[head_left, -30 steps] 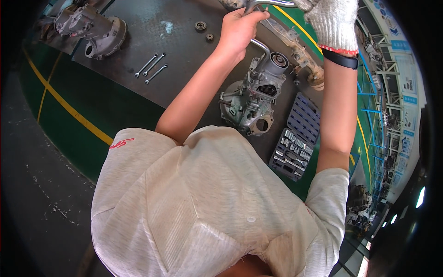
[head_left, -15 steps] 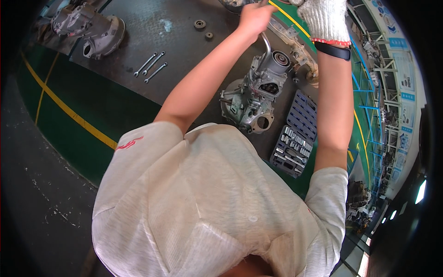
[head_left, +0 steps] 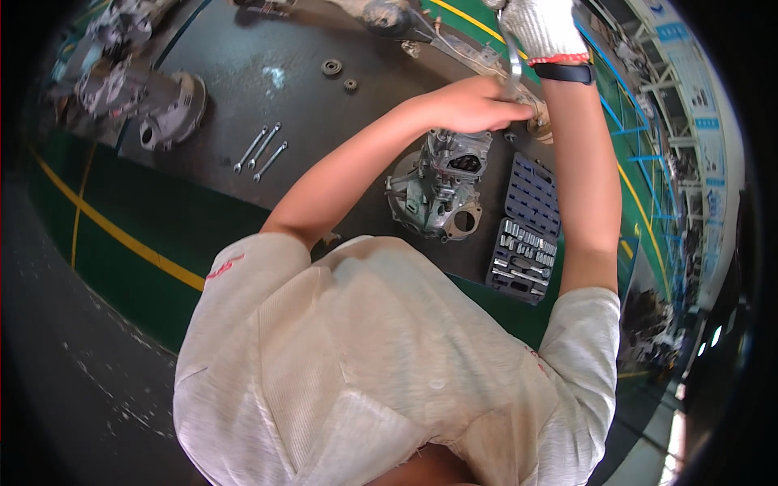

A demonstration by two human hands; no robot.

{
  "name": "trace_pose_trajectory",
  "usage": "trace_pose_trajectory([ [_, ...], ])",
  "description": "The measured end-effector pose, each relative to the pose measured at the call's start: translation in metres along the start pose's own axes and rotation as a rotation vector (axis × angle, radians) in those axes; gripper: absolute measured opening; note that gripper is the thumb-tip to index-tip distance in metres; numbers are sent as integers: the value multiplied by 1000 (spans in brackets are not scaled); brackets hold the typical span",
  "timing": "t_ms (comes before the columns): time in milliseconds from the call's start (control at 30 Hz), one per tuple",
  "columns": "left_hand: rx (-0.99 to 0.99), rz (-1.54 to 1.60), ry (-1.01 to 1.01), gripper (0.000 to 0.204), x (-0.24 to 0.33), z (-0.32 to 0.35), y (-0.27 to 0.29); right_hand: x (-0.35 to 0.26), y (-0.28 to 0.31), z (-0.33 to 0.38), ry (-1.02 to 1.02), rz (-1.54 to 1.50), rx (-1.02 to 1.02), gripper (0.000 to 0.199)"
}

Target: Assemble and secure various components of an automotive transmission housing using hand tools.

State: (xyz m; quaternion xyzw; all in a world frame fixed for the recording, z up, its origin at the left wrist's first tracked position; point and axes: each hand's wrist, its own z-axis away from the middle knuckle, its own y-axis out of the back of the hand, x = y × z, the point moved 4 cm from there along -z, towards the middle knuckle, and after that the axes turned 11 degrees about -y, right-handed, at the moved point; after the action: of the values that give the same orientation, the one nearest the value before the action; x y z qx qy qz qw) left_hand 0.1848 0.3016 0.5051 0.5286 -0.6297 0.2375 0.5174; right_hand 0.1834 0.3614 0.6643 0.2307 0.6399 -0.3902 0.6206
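A bent, silvery metal bar [head_left: 514,58] slants down from my right hand [head_left: 545,31], which wears a white knitted glove with a red edge. The glove is closed around its upper part; the fingertips are cut off by the top edge. My bare left hand [head_left: 474,105] reaches across to the right at the bar's lower end. Its thumb side meets the bar and one finger stretches out to the right, while the other fingers curl underneath, partly hidden. Below that hand, a grey metal gearbox housing [head_left: 442,182] stands on the dark workbench [head_left: 324,113], its upper end covered.
An open socket set [head_left: 523,251] lies right of the housing. Three wrenches [head_left: 261,151] and two small gears [head_left: 331,67] are on the bench at left. Another housing [head_left: 166,109] stands far left. A rusty axle-like assembly [head_left: 389,14] runs along the far side.
My left hand has come down and right from the bar's upper part to its lower end, over the housing's top. The bar has shifted right, into my gloved right hand. The view has shifted slightly.
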Motion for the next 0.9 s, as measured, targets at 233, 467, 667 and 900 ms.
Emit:
trace_pose_trajectory([
  [233,695,112,120,27,-71,13,81,8,-5,11,-28,-120,-38,41],
  [467,768,553,-485,24,-18,-59,12,17,5,-10,102,-160,-130,24],
  [667,500,201,-59,26,21,-21,-5,2,24,-10,-8,-133,-52,26],
  [900,516,-140,69,32,38,1,38,1,56,-31,161,-89,-7,27],
])
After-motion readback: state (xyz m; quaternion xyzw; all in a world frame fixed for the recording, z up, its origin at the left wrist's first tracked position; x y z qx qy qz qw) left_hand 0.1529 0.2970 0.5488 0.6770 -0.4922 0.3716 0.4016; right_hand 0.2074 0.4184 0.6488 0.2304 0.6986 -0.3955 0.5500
